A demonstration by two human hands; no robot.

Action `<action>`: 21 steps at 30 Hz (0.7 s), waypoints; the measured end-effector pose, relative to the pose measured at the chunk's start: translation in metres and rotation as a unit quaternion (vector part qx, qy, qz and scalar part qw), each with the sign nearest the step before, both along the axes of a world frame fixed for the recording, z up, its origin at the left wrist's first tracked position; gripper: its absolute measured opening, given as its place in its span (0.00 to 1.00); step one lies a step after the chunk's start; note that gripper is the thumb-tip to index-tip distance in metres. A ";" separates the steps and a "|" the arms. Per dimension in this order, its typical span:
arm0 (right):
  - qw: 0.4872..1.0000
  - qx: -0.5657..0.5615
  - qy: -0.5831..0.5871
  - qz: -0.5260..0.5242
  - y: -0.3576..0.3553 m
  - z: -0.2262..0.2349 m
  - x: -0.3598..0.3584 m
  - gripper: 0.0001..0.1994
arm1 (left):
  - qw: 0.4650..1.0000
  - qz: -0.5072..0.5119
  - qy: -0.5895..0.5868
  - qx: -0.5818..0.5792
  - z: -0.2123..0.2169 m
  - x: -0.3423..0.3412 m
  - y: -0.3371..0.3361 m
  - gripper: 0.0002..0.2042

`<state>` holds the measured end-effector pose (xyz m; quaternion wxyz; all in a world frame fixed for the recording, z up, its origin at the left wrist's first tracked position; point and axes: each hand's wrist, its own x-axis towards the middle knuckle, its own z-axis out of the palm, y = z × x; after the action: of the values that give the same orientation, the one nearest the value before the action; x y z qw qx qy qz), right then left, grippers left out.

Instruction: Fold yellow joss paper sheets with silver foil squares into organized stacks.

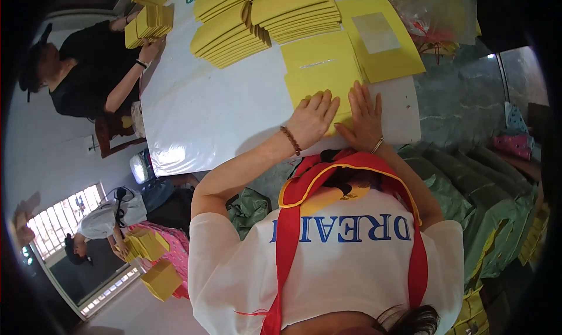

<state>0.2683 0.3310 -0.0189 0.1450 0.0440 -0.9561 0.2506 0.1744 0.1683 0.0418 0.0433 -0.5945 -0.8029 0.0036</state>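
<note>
I cannot see the near edge of the yellow sheet (319, 77); both hands lie flat over it. The left hand (313, 118) hides the sheet's lower left part, the right hand (364, 121) its lower right corner. Palms face down, so I cannot tell whether anything is pinched under them.

The stacks of yellow envelopes (263, 16) are cut off by the top edge; I cannot count them. The clear plastic bag (433, 10) is too glary to make out its contents.

The white surface (205, 118) runs out of view at the top. The green bundles (486, 206) smear toward the right rim, their number unclear.
</note>
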 end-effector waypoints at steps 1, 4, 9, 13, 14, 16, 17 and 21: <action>1.000 -0.011 0.020 -0.011 -0.001 -0.002 0.000 0.39 | 1.000 0.018 0.016 0.000 0.001 0.004 0.004 0.27; 0.998 -0.007 0.066 -0.016 -0.002 -0.008 0.000 0.40 | 0.998 0.053 0.038 0.012 0.001 0.000 0.008 0.26; 0.991 -0.031 0.127 -0.022 -0.001 -0.017 -0.001 0.40 | 0.988 0.071 -0.020 0.137 0.016 -0.035 -0.022 0.24; 0.998 0.011 0.054 0.020 0.000 -0.004 -0.002 0.37 | 0.977 0.121 0.026 0.174 0.027 -0.065 -0.077 0.24; 0.998 0.011 0.051 0.023 0.000 -0.002 -0.002 0.37 | 0.976 0.138 0.058 0.158 0.022 -0.074 -0.090 0.24; 1.000 0.007 0.003 0.025 0.000 0.001 -0.003 0.32 | 0.975 0.153 0.073 0.140 0.006 -0.090 -0.114 0.24; 1.000 0.008 0.005 0.027 0.000 0.003 -0.003 0.32 | 0.975 0.164 0.092 0.122 0.000 -0.094 -0.122 0.23; 0.999 0.020 -0.012 0.031 -0.001 0.007 -0.003 0.28 | 0.974 0.191 0.087 0.083 -0.024 -0.102 -0.147 0.23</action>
<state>0.2654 0.3304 -0.0119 0.1249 0.0739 -0.9608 0.2363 0.0723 0.0210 0.0178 0.1606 -0.4215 -0.8925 -0.0034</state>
